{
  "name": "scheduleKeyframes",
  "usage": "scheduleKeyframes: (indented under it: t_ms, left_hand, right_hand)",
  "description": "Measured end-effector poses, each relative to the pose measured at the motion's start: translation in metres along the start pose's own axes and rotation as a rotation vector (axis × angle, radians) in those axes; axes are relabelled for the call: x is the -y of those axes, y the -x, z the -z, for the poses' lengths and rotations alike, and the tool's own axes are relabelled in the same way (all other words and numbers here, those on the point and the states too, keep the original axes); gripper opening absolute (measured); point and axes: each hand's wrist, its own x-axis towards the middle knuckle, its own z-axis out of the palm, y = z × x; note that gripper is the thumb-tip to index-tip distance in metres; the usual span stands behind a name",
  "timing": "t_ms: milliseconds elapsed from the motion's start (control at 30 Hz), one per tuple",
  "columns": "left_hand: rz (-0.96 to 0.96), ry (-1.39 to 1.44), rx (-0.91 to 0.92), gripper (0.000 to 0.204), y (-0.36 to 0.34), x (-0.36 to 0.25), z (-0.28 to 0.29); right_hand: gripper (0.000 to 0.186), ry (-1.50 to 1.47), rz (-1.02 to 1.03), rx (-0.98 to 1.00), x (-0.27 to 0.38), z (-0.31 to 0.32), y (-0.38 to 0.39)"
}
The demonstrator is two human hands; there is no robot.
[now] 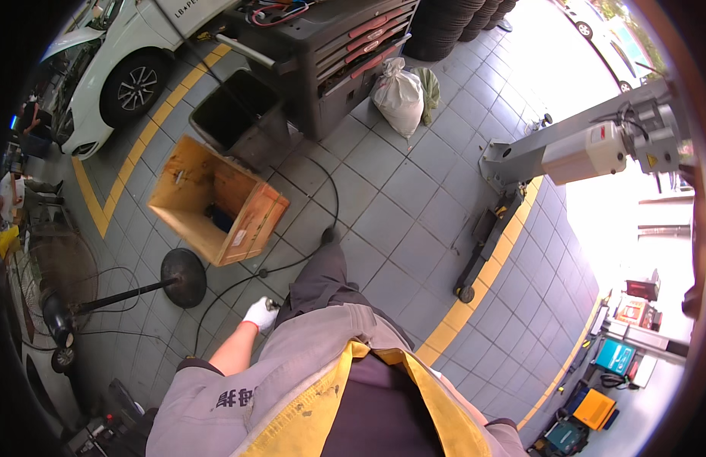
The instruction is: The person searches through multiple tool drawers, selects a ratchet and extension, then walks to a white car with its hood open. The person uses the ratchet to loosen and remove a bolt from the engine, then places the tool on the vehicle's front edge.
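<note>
My left hand (258, 314), in a white glove with a red cuff, hangs low beside my left thigh. Its fingers are closed round a small dark, metallic-looking object (272, 304), too small to name. My right forearm (465, 396) shows in part beside the grey and yellow jacket (299, 415); the jacket hides the hand at its end. Ahead of my left hand, and apart from it, an open wooden box (250, 228) stands on the tiles with something dark blue inside.
A black cable (292, 265) crosses the floor near my foot. A round-based pedestal fan (184, 278) lies left. Ahead are a grey bin (265, 133), a tool cabinet (307, 84) and a white sack (399, 99). A lift post (520, 156) with its arm (482, 251) stands right; a white car (139, 38) far left.
</note>
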Motion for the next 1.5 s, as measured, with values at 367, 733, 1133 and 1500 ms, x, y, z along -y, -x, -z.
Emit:
scheduleKeyframes:
  t_ms: [367,733,1133,1500]
  left_hand:
    - [-0.255,0.345,-0.234,0.072,-0.400,-0.412,0.182]
    - [0.094,0.393,-0.397,0.100,-0.608,-0.596,0.287]
    - [0.242,0.633,-0.496,0.086,-0.545,-0.659,0.157]
    - [0.237,0.640,-0.363,0.076,-0.469,-0.709,0.033]
  right_hand:
    - [0.039,0.216,-0.061,0.094,0.324,0.120,-0.231]
    - [0.039,0.528,-0.088,0.219,0.569,0.298,-0.419]
    - [0.040,0.938,-0.093,0.437,0.732,0.424,-0.548]
    - [0.040,1.071,-0.180,0.523,0.768,0.492,-0.536]
